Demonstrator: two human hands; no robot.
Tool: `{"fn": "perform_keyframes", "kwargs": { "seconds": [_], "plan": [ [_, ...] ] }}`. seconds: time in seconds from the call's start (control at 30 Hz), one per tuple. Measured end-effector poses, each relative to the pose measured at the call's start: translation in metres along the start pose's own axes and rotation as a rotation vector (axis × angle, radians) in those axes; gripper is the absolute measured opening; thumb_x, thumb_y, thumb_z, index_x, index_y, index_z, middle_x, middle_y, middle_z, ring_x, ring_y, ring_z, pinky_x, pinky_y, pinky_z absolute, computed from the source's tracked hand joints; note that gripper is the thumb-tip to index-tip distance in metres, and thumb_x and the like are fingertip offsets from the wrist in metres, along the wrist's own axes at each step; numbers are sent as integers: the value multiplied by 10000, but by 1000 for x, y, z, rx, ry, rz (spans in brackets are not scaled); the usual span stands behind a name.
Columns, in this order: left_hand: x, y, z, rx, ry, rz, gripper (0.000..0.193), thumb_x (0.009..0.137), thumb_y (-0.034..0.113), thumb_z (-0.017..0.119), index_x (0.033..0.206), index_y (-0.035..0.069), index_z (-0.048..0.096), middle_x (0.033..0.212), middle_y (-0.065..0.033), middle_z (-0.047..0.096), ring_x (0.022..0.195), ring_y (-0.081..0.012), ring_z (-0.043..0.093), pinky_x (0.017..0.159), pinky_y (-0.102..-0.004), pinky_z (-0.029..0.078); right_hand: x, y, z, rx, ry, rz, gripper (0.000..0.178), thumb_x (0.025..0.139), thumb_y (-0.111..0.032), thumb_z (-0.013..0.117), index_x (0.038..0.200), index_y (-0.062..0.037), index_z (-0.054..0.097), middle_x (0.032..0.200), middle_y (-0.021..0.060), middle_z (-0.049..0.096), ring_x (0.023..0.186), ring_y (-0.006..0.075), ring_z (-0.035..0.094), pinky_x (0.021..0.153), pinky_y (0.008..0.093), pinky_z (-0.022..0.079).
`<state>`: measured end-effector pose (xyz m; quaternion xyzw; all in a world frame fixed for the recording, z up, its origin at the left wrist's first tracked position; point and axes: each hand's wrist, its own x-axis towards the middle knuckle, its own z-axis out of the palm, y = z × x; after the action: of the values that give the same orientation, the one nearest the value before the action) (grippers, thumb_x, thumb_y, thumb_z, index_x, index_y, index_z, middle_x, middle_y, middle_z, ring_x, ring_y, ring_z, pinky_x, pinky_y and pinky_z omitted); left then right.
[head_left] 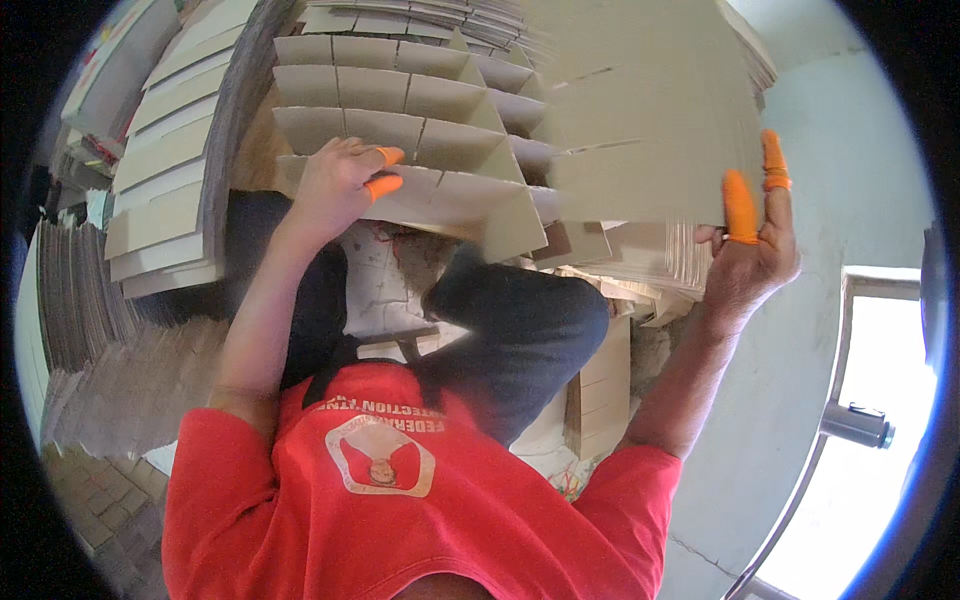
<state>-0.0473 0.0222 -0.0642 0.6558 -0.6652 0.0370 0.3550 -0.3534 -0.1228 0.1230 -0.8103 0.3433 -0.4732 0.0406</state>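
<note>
While left hand (pixel 330 190) fingers press the cardboard divider grid (pixel 410 130), right hand (pixel 748 255) fingers clamp slotted cardboard strip (pixel 640 110); align slots squarely, I judge.

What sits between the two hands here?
In the head view, the cardboard divider grid spans between the left hand and the right hand, which holds a flat slotted cardboard sheet.

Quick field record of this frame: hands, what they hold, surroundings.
left_hand: left hand, orange finger cots, gripping the near edge of the cardboard divider grid
right_hand: right hand, orange finger cots, holding a slotted cardboard sheet by its lower right edge
sheet_vs_grid: sheet overlaps the grid's right side
clothing: red shirt, dark trousers
surroundings: stacks of cardboard strips at left; pale wall at right
</note>
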Motion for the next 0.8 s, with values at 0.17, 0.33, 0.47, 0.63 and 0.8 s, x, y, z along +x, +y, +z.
{"fn": "perform_keyframes", "kwargs": {
  "seconds": [0.17, 0.33, 0.47, 0.63, 0.8],
  "plan": [
    [-1, -2, 10, -28, 28, 9, 199, 752, 160, 749, 925, 72, 706, 764, -81, 663, 746, -274, 617, 709, -394, 474, -14, -19, 30, 75, -157, -105, 463, 749, 104, 713, 1203, 70, 627, 1188, 206, 658, 735, 86, 644, 506, 184, 555],
    [-1, -2, 10, -23, 33, 17, 152, 756, 153, 741, 870, 65, 693, 749, -84, 655, 727, -266, 607, 697, -392, 466, -22, -30, 54, 12, -248, 52, 453, 787, 82, 707, 1230, 44, 621, 1189, 127, 674, 675, 39, 597, 471, 174, 524],
    [0, 0, 9, -11, 21, -21, 141, 763, 158, 735, 848, 58, 683, 751, -88, 658, 726, -268, 607, 693, -392, 460, -23, -37, 65, 100, -250, 78, 454, 810, 54, 714, 1252, 40, 609, 1133, 104, 697, 676, 44, 598, 454, 181, 506],
    [0, -3, 10, -9, 36, -7, 145, 768, 156, 731, 862, 54, 686, 758, -95, 661, 727, -271, 608, 680, -389, 455, -22, -42, 63, -7, -244, 24, 495, 789, 41, 736, 1267, 18, 610, 1121, 95, 704, 690, 66, 612, 551, 217, 541],
    [3, -4, 11, -7, 45, -11, 147, 764, 155, 732, 864, 55, 692, 765, -93, 663, 733, -268, 612, 680, -386, 461, -31, -38, 69, -21, -292, -26, 555, 770, 12, 764, 1298, -8, 595, 1134, 98, 703, 658, 65, 607, 582, 226, 548]
  ]
}}
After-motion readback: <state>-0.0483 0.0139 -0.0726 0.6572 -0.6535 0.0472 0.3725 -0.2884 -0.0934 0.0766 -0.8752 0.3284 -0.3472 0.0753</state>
